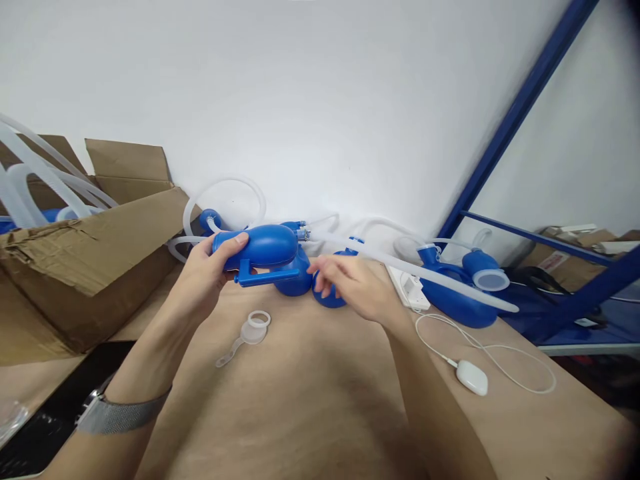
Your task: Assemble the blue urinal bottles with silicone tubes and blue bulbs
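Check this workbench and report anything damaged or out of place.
The cardboard box at the left stands out: its near flap is crumpled and torn along the edge, and long clear plastic tubing sticks out over its top rather than lying packed inside.

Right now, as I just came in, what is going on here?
A person grips a blue rubber bulb in their left hand. Their right hand is open beside a second blue bulb, near a clear tube. A small clear cup lies on the brown table, and another blue bulb unit sits to the right.
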Available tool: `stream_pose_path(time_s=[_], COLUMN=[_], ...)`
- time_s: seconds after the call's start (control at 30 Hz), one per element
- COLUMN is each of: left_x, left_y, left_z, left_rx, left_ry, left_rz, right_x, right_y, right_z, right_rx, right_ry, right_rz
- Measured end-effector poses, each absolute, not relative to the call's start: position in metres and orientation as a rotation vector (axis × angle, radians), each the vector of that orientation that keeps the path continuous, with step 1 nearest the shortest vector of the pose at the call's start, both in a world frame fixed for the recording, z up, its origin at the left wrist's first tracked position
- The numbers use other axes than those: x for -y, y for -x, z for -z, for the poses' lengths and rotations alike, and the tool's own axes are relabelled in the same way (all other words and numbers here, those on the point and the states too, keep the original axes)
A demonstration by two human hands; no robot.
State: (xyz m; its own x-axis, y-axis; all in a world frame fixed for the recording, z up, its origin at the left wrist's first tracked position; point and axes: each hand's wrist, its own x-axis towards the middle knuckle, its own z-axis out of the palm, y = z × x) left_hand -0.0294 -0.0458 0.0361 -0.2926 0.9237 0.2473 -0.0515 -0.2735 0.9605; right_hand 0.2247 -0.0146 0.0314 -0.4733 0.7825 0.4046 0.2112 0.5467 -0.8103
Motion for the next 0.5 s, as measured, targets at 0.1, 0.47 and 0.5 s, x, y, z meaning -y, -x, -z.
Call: stream_pose_path(time_s=[0.1, 0.47, 0.5], left_x=[0.047, 0.063, 0.063], left_y=[0.027, 0.023, 0.024], left_z=[-0.036, -0.044, -0.043], left_rx=[-1.216, -1.578, -1.596], left_ry=[-1.21, -1.809, -1.827], left_rz=[-1.621, -1.499, -1.503], right_x=[-0.001, 0.001, 0.001], right_y=[-0.207, -0.182, -0.181], right_z=[-0.016, -0.013, -0.014], right_rx=[1.84, 1.06, 1.023], right_ry=[0.823, 0.605, 0.594], right_rz=[-1.11, -1.802, -1.823])
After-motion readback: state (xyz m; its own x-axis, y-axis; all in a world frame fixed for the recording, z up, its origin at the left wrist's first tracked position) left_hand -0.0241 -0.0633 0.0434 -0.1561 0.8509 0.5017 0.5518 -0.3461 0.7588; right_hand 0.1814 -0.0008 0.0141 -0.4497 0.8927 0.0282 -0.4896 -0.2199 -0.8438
